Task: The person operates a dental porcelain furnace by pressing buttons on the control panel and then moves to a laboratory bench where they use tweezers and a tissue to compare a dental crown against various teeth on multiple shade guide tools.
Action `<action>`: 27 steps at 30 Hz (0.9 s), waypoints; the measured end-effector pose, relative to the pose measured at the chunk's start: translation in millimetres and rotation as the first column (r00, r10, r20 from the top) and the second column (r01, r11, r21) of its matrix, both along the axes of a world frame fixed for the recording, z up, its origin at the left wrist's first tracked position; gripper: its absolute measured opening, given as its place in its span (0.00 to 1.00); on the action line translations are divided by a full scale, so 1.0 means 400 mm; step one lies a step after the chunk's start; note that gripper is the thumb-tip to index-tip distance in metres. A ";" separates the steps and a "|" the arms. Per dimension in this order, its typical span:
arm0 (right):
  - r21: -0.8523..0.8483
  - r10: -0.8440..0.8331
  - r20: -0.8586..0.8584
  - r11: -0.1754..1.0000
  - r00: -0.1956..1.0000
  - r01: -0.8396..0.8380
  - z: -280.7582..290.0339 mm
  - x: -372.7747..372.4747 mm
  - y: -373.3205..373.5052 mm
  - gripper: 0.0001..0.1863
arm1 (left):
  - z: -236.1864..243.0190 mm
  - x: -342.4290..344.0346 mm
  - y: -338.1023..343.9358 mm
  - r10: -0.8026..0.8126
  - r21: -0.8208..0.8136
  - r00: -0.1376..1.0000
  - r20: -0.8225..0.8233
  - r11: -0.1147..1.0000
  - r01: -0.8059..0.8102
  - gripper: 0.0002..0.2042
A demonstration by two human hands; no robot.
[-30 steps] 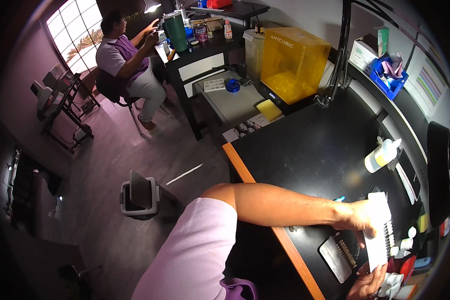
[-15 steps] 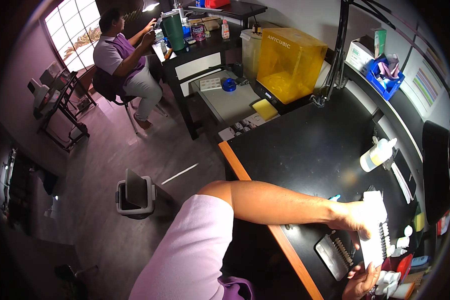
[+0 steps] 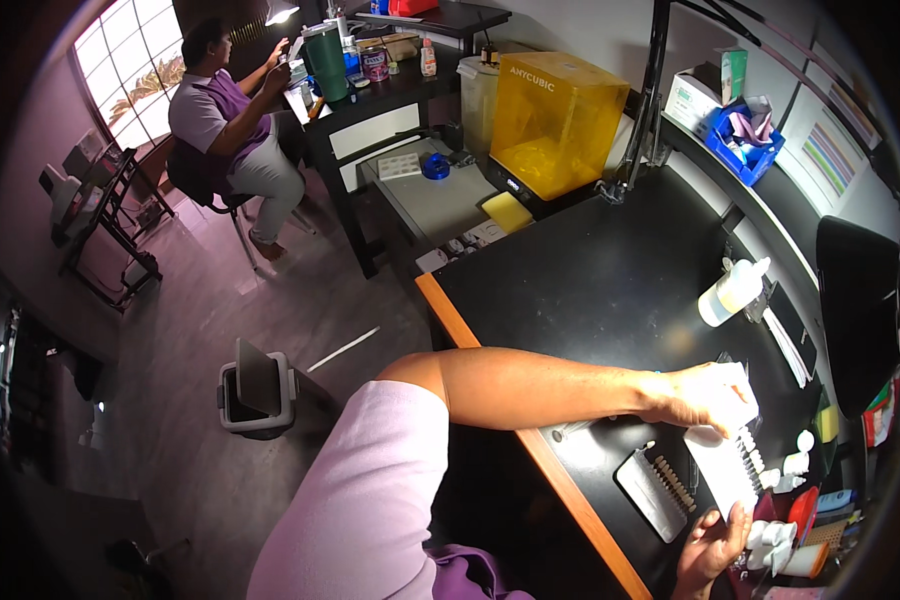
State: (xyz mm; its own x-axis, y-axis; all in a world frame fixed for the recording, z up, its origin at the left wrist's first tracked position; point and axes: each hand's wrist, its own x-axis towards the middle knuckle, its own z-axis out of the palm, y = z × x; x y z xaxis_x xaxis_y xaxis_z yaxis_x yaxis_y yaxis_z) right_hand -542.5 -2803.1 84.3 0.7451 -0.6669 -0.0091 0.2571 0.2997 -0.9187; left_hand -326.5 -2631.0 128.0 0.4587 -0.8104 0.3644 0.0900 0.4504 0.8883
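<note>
My left arm reaches across the black desk [image 3: 570,290]. My left hand [image 3: 698,398] is closed around a crumpled white wipe [image 3: 735,388], at the far end of a white tooth shade guide [image 3: 720,465]. A row of small tabs runs along the guide's right edge. My right hand [image 3: 715,545] grips its near end, thumb on top. To the left of it, a second, grey shade guide [image 3: 652,500] with a row of tooth-coloured tabs lies on the desk.
Beyond my hands stands a squeeze bottle [image 3: 730,295]. Small white containers [image 3: 798,460] and a red item [image 3: 802,515] crowd the right side. A yellow transparent cover [image 3: 555,125] stands at the back. On the floor is a bin [image 3: 258,395]; a seated person [image 3: 225,130] works at another desk.
My left hand with the wipe has shifted toward the guide's far end, baring more of its white face. The whole view has slid slightly left. My right hand keeps its hold.
</note>
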 end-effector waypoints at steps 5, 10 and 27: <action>-0.070 0.063 0.014 0.996 0.998 -0.062 0.002 -0.007 0.021 0.08 | -0.032 0.010 -0.003 0.032 0.000 0.997 0.076 0.999 -0.032 0.26; -0.035 0.024 0.022 0.999 0.999 -0.023 0.007 -0.013 0.026 0.10 | -0.039 0.019 0.000 -0.058 -0.012 0.988 0.141 0.998 0.060 0.33; -0.050 0.301 -0.007 0.952 0.954 -0.300 0.117 0.010 0.022 0.14 | 0.034 -0.018 -0.014 -0.167 0.162 0.984 0.056 0.974 0.156 0.37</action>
State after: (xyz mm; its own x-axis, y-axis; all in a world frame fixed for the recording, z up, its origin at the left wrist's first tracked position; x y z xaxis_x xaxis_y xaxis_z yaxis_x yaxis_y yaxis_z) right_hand -538.4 -2794.4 130.9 0.9111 -0.4118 0.0196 0.1633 0.3168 -0.9343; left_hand -333.8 -2636.6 141.6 0.2957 -0.9211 0.2531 0.0865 0.2897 0.9532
